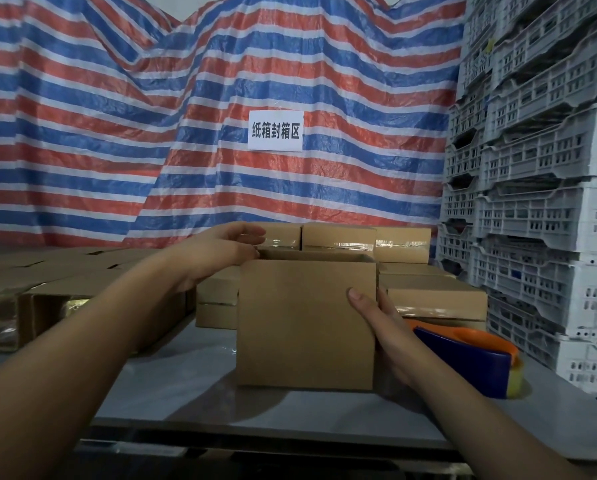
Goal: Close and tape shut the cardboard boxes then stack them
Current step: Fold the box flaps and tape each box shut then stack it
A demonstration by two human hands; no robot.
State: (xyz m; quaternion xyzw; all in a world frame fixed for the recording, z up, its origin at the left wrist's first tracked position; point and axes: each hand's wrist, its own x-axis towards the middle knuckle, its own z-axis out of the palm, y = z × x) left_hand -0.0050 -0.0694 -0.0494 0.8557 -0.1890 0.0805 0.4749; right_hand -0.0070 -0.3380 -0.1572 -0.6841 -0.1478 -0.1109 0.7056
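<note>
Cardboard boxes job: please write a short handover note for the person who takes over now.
Left hand: fingers at the top left edge of the open box.
Right hand: grips its right side, thumb on the front.
Box stands on the grey table, not yet taped.
Tape dispenser lies at its right.
Done: taped boxes stacked behind.
Left: close the flaps, tape, stack; more unsealed boxes at left.

A plain brown cardboard box (305,323) stands upright on the grey table (193,386), its top open, between the left hand (220,251) at its upper left corner and the right hand (376,320) gripping its right side. Beyond the hands, taped boxes (402,245) sit stacked. A blue-and-orange tape dispenser (470,358) lies just right of the right hand.
</note>
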